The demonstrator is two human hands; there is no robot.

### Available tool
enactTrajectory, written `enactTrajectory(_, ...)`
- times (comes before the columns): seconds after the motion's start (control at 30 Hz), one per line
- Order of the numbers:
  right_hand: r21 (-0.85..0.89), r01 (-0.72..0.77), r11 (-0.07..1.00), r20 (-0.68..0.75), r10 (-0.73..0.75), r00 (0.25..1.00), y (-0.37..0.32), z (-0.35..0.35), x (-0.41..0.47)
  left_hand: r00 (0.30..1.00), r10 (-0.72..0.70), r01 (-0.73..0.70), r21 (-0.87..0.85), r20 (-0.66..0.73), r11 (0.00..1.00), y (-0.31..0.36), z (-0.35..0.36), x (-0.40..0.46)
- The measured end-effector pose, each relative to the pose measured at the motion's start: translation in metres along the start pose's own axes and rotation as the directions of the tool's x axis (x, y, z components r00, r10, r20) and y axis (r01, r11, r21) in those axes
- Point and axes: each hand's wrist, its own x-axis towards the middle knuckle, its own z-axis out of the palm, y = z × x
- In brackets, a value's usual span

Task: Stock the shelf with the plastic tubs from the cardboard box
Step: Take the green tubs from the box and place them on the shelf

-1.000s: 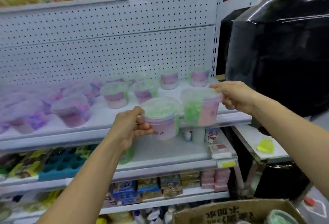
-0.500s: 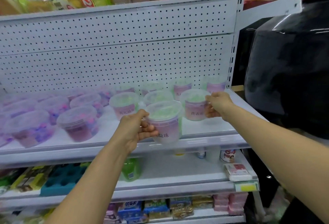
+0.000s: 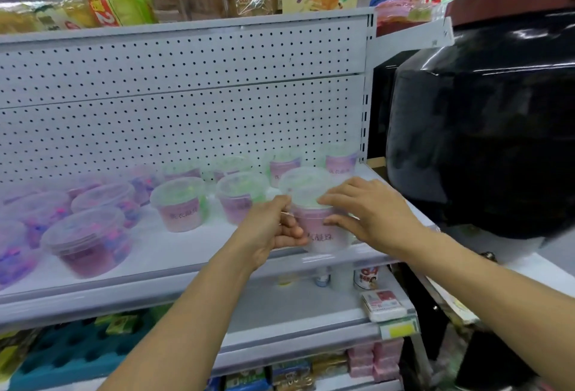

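Note:
A clear plastic tub (image 3: 323, 236) with a pink label and green contents stands at the front right of the white shelf (image 3: 174, 255). My left hand (image 3: 272, 229) grips its left side. My right hand (image 3: 371, 210) lies with straight fingers on its lid, thumb against its right side. Directly behind it stands another tub of the same kind (image 3: 303, 177), with nothing touching it. More green tubs (image 3: 180, 205) sit in rows to the left and along the back. The cardboard box is out of view.
Wider tubs with purple contents (image 3: 87, 239) fill the shelf's left part. A pegboard back panel (image 3: 186, 117) rises behind. A large black glossy object (image 3: 485, 129) stands right of the shelf. Lower shelves hold small packets and bottles (image 3: 367, 278).
My right hand set its tub down on the shelf, let go and came onto the lid of the other tub. My left hand carried that tub rightward onto the shelf's front.

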Motion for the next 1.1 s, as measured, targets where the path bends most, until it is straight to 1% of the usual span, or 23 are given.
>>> enactTrajectory(0.03, -0.006, -0.045, 0.999, -0.016, 0.044, 0.999, 0.010, -0.004, -0.006, 0.998, 0.060, -0.060, 0.162, 0.004, 0.985, -0.003, 0.005, 0.004)
enactTrajectory(0.07, -0.018, -0.091, 0.996, -0.027, 0.091, 0.996, 0.020, -0.007, -0.014, 0.983, 0.182, -0.166, 0.404, -0.002, 0.900, -0.007, 0.007, 0.010)
enactTrajectory(0.1, -0.034, -0.132, 0.991, -0.025, 0.131, 0.991, 0.030, -0.008, -0.021, 0.941, 0.339, -0.267, 0.650, 0.015, 0.712, -0.013, 0.008, 0.018)
enactTrajectory(0.13, -0.047, -0.170, 0.984, -0.015, 0.169, 0.985, 0.039, -0.007, -0.027, 0.875, 0.478, -0.333, 0.804, 0.070, 0.492, -0.018, 0.007, 0.026)
enactTrajectory(0.17, -0.046, -0.221, 0.974, 0.002, 0.221, 0.975, 0.048, -0.005, -0.034, 0.821, 0.550, -0.377, 0.868, 0.152, 0.323, -0.021, 0.006, 0.033)
enactTrajectory(0.2, -0.036, -0.280, 0.959, 0.011, 0.280, 0.960, 0.057, -0.002, -0.039, 0.799, 0.552, -0.405, 0.891, 0.237, 0.205, -0.024, 0.005, 0.042)
enactTrajectory(0.23, -0.023, -0.339, 0.940, 0.020, 0.340, 0.940, 0.066, 0.000, -0.042, 0.797, 0.519, -0.422, 0.900, 0.309, 0.112, -0.027, 0.004, 0.050)
enactTrajectory(0.3, -0.012, -0.421, 0.907, 0.044, 0.421, 0.906, 0.079, 0.005, -0.044, 0.825, 0.422, -0.408, 0.913, 0.375, -0.014, -0.029, 0.004, 0.061)
enactTrajectory(0.33, -0.016, -0.453, 0.892, 0.066, 0.453, 0.889, 0.085, 0.007, -0.043, 0.836, 0.392, -0.397, 0.917, 0.383, -0.049, -0.030, 0.005, 0.066)
enactTrajectory(0.4, -0.043, -0.510, 0.859, 0.139, 0.511, 0.848, 0.096, 0.013, -0.038, 0.848, 0.366, -0.386, 0.920, 0.383, -0.068, -0.028, 0.007, 0.073)
enactTrajectory(0.47, -0.076, -0.545, 0.835, 0.213, 0.548, 0.809, 0.106, 0.019, -0.031, 0.856, 0.344, -0.388, 0.919, 0.386, -0.066, -0.024, 0.010, 0.080)
enactTrajectory(0.57, -0.107, -0.555, 0.825, 0.268, 0.561, 0.783, 0.121, 0.028, -0.019, 0.862, 0.327, -0.406, 0.914, 0.387, -0.011, -0.021, 0.014, 0.091)
enactTrajectory(0.67, -0.133, -0.557, 0.820, 0.297, 0.569, 0.767, 0.131, 0.035, -0.010, 0.873, 0.319, -0.409, 0.910, 0.368, 0.072, -0.020, 0.016, 0.101)
enactTrajectory(0.7, -0.138, -0.558, 0.818, 0.302, 0.572, 0.763, 0.134, 0.037, -0.009, 0.874, 0.321, -0.408, 0.910, 0.365, 0.075, -0.021, 0.016, 0.104)
enactTrajectory(0.8, -0.142, -0.564, 0.813, 0.320, 0.577, 0.751, 0.138, 0.040, -0.007, 0.866, 0.337, -0.405, 0.913, 0.369, 0.040, -0.021, 0.017, 0.109)
enactTrajectory(0.9, -0.157, -0.563, 0.811, 0.366, 0.577, 0.730, 0.131, 0.034, -0.004, 0.872, 0.332, -0.372, 0.928, 0.360, -0.028, -0.021, 0.019, 0.110)
enactTrajectory(0.97, -0.182, -0.510, 0.841, 0.387, 0.538, 0.749, 0.122, 0.027, -0.008, 0.870, 0.359, -0.345, 0.937, 0.339, -0.050, -0.023, 0.022, 0.101)
enactTrajectory(1.0, -0.185, -0.477, 0.859, 0.364, 0.511, 0.779, 0.117, 0.023, -0.012, 0.852, 0.399, -0.350, 0.935, 0.339, -0.048, -0.025, 0.025, 0.093)
enactTrajectory(1.03, -0.173, -0.445, 0.878, 0.319, 0.478, 0.819, 0.109, 0.017, -0.018, 0.822, 0.453, -0.366, 0.930, 0.345, -0.043, -0.029, 0.028, 0.082)
enactTrajectory(1.1, -0.149, -0.371, 0.916, 0.190, 0.395, 0.899, 0.093, 0.004, -0.031, 0.734, 0.576, -0.415, 0.909, 0.360, -0.039, -0.038, 0.034, 0.058)
